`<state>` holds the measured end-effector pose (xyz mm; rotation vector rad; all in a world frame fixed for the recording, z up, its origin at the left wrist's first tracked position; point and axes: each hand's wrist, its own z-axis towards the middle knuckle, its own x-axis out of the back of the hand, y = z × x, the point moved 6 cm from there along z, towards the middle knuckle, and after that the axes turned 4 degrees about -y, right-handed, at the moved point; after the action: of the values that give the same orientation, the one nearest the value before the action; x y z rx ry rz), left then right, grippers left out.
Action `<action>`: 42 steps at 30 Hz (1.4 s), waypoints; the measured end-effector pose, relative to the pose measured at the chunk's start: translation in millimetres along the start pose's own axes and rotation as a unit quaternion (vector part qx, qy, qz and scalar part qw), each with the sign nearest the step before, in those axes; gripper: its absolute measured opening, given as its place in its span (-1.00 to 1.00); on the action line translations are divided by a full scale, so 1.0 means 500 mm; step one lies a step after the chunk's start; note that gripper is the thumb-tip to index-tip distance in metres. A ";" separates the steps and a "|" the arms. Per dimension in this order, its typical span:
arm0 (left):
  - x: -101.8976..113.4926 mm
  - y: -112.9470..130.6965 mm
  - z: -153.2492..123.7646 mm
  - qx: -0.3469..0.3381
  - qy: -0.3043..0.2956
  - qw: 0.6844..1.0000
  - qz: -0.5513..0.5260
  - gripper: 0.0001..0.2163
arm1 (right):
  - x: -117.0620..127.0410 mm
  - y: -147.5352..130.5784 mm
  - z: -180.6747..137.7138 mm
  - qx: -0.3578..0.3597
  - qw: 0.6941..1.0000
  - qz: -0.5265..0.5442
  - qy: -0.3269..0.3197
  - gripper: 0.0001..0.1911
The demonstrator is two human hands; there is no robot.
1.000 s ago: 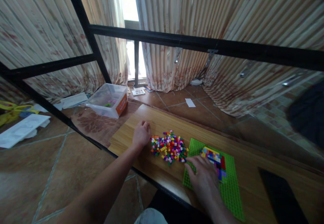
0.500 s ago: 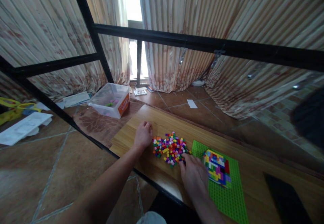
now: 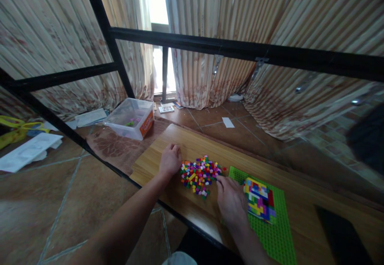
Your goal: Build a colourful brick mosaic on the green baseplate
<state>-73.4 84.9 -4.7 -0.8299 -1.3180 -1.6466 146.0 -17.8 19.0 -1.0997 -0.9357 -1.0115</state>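
A heap of small multicoloured toy bricks is spread on the wooden tabletop. To its left, my left hand rests on the wood, its fingers curled in and what they may hold hidden. At the heap's right edge is my right hand, thumb and forefinger close together; anything between them is too small to make out. Right of that hand lies a green studded baseplate, partly covered by my wrist. On it sits a flat block of mixed-colour bricks.
A clear plastic bin with a few bricks inside stands on the rug beyond the table's left end. A dark flat object lies at the table's right. Black metal bars cross in front of the curtains. White packaging lies on the floor.
My right hand has shifted slightly to the right, away from the heap. Bricks at the heap's right side have been moved, leaving bare wood beside the fingers. My left hand is still.
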 end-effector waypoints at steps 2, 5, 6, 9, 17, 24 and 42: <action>-0.001 -0.001 0.000 0.001 -0.002 1.000 0.000 -0.82 | 0.008 0.026 0.010 -0.022 0.998 -0.046 -0.027 -0.72; 0.000 0.000 0.001 0.000 -0.001 1.000 -0.002 -0.82 | 0.008 0.054 0.029 -0.050 0.988 -0.114 -0.087 -0.73; 0.000 0.000 0.001 -0.002 0.001 1.000 -0.003 -0.83 | 0.005 0.057 0.035 -0.053 0.985 -0.127 -0.106 -0.73; 0.002 0.001 0.000 -0.009 0.009 1.000 -0.004 -0.83 | -0.005 0.058 0.047 -0.063 0.977 -0.144 -0.145 -0.71; 0.004 0.000 -0.001 -0.003 0.005 1.000 -0.006 -0.83 | -0.019 0.050 0.040 -0.071 0.978 -0.116 -0.157 -0.68; 0.007 0.003 0.000 0.000 0.002 1.000 -0.004 -0.83 | -0.007 0.060 0.088 -0.118 0.976 -0.125 -0.135 -0.61; 0.006 0.001 0.001 0.000 -0.002 1.000 -0.007 -0.83 | -0.029 0.017 0.082 -0.132 0.977 -0.042 -0.163 -0.62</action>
<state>-74.4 84.5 -1.7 -0.8261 -1.3281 -1.6570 146.2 25.5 11.5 -1.4911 -1.1399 -1.0649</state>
